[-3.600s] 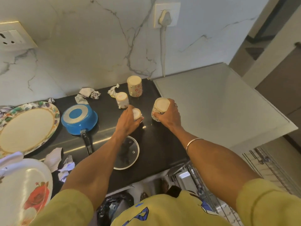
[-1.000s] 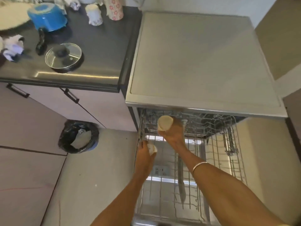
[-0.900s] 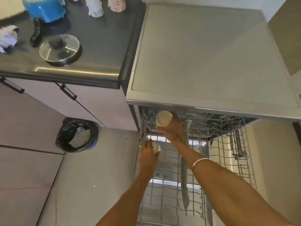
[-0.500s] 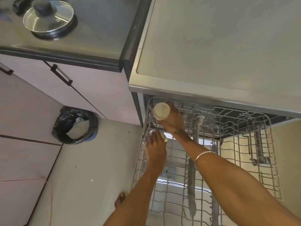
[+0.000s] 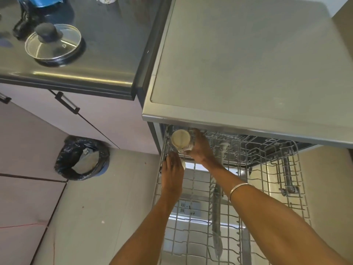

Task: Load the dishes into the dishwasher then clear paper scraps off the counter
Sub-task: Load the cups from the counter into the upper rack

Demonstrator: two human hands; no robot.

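Hands each grip a cup: right hand (image 5: 200, 148) the upturned one (image 5: 181, 139), left hand (image 5: 172, 169) a smaller one (image 5: 183, 164).

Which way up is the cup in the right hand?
Upside down: the cup in the right hand shows its flat base upward over the dishwasher's upper rack.

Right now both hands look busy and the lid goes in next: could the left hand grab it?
Probably not: the left hand holds a small cup down at the rack, and the lid sits far up the counter.
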